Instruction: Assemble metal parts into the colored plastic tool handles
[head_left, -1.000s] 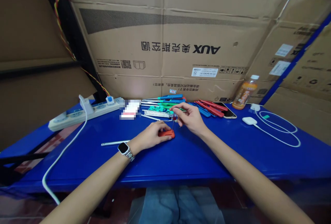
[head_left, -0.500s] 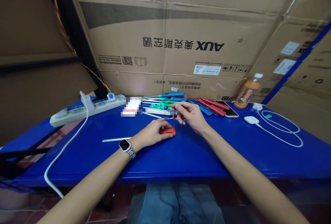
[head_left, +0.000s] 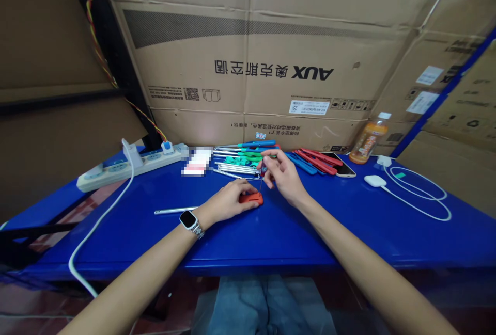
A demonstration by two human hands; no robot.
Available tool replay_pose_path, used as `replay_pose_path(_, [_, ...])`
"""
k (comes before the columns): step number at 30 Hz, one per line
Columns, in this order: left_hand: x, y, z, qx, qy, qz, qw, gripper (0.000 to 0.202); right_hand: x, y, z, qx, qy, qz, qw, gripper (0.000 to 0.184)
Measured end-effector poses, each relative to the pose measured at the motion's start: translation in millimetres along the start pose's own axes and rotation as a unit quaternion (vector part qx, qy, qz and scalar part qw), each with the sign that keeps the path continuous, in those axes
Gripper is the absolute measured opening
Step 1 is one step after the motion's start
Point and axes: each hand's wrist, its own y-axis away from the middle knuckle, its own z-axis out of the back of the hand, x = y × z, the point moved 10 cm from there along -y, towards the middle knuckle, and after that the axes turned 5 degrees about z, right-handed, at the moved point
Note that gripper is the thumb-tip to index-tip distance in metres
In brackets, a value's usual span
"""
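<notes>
My left hand [head_left: 232, 200] is closed on a red-orange plastic handle piece [head_left: 253, 198] with a slot in it, pressing it against the blue table [head_left: 294, 237]. In the closed fingers of my right hand [head_left: 284, 177] is a small screwdriver [head_left: 264, 169] with a reddish grip. Its thin shaft points down, and the tip meets the handle piece near its right end; whether it sits in a screw is too small to tell. Left of my left wrist lies a silver metal rod [head_left: 175, 210], partly hidden behind the arm.
Behind my hands lie silver rods [head_left: 236, 168] and green parts [head_left: 248, 159]. Red handles [head_left: 318, 160] and blue handles [head_left: 306, 163] are piled beside a phone [head_left: 346, 171]. A bottle [head_left: 368, 141], white charger cable [head_left: 420, 211] and power strip [head_left: 116, 165] stand around; cardboard [head_left: 174, 66] walls the back.
The right hand and screwdriver have shifted very slightly, with the tip still at the handle piece. My left hand keeps its hold; the whole view has tilted a little.
</notes>
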Motion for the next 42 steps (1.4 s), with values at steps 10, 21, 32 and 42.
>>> replay_pose_path(10, [-11, 6, 5.1, 0.006, -0.089, -0.001, 0.996, 0.039, 0, -1, 7, -0.029, 0.046, 0.005, 0.999, 0.047])
replay_pose_path(21, [16, 50, 25.5, 0.014, -0.187, 0.037, 0.981, 0.038, -39, 15, 24, 0.088, 0.336, -0.078, 0.935, 0.018])
replay_pose_path(32, [1, 47, 45.0, -0.001, -0.185, -0.022, 0.982, 0.041, -30, 15, 2, 0.144, 0.431, -0.024, 0.891, 0.021])
replay_pose_path(42, [-26, -27, 64.5, -0.129, -0.250, -0.102, 0.954, 0.036, -3, -6, -1, 0.252, 0.494, 0.108, 0.825, 0.036])
